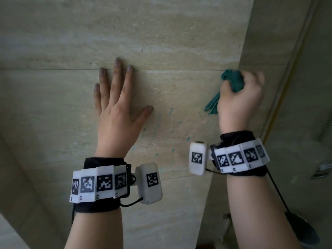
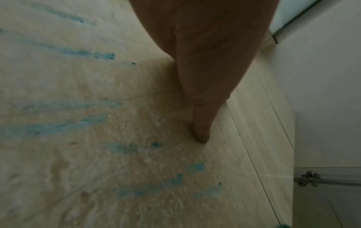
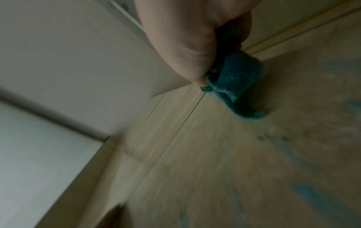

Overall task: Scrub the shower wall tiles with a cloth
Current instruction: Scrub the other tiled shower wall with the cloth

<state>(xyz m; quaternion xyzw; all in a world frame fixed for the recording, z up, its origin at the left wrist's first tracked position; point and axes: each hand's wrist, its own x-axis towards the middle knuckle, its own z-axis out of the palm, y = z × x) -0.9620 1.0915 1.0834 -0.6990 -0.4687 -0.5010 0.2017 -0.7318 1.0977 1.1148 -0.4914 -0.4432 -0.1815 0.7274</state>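
Beige stone tiles make up the shower wall [image 1: 170, 42], crossed by a thin grout line. My left hand [image 1: 116, 105] lies flat on the wall with fingers spread and straight; the left wrist view shows its thumb [image 2: 203, 132] pressed to the tile. My right hand [image 1: 240, 97] grips a bunched teal cloth [image 1: 233, 79] against the wall near its right corner, and a loose tail of the cloth hangs below the fist. In the right wrist view the cloth [image 3: 234, 80] sticks out between thumb and fingers and touches the tile. Blue smears [image 2: 58, 126] streak the wall below the left hand.
The wall ends at a corner [image 1: 246, 51] just right of the cloth, with a side wall beyond it. A metal fitting [image 1: 321, 170] and a glass door hinge [image 2: 308, 179] sit at the right. Small teal specks [image 1: 188, 139] dot the tile between my wrists.
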